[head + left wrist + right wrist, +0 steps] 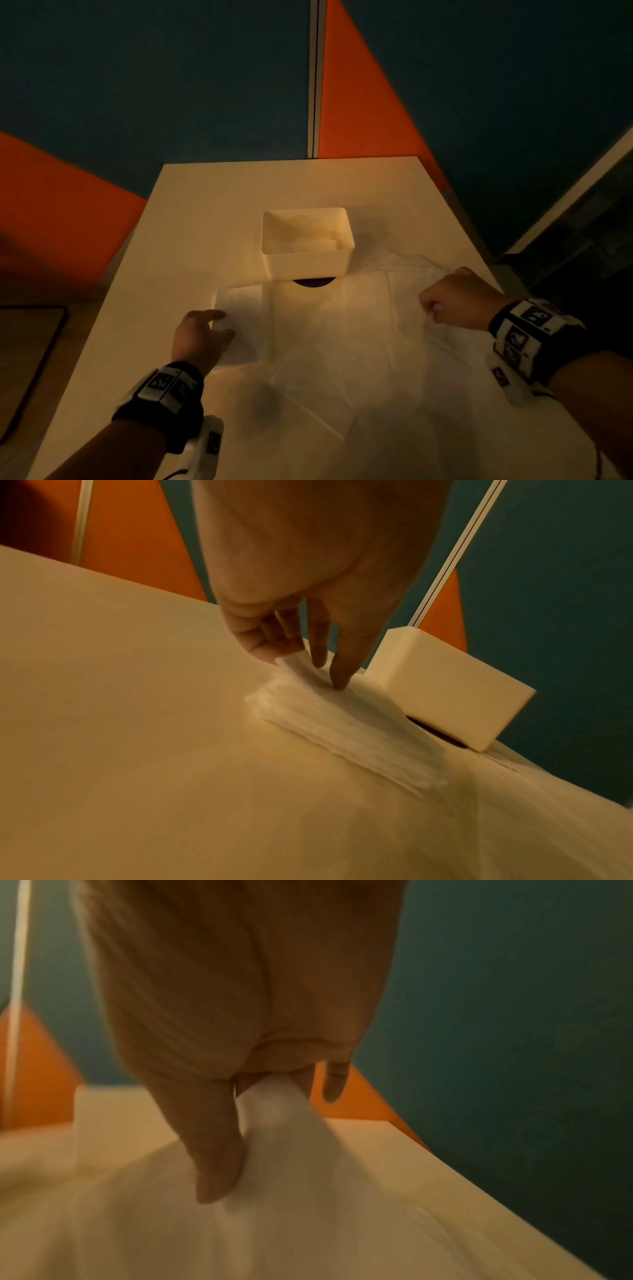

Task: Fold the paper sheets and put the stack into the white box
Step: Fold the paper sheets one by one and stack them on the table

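Two grips act on thin white paper sheets. The left hand (308, 593), fingers extended downward in a narrow grip, pinches a corner of a small folded white paper stack (342, 723) between thumb and fingertips (339, 680); the stack lies flat on the pale counter (191, 212), just beside the near-left corner of the white box. The right hand (240, 1015) is curled, its thumb and fingers bunching a raised fold of a large, creased, translucent white paper sheet (342, 359) spread over the near counter. The open rectangular white plastic box (305, 240) stands at mid-counter, partly covering a dark round patch (313, 282); its pale contents cannot be identified. The right wrist view is blurred. Teal and orange wall panels (359, 102) stand behind.
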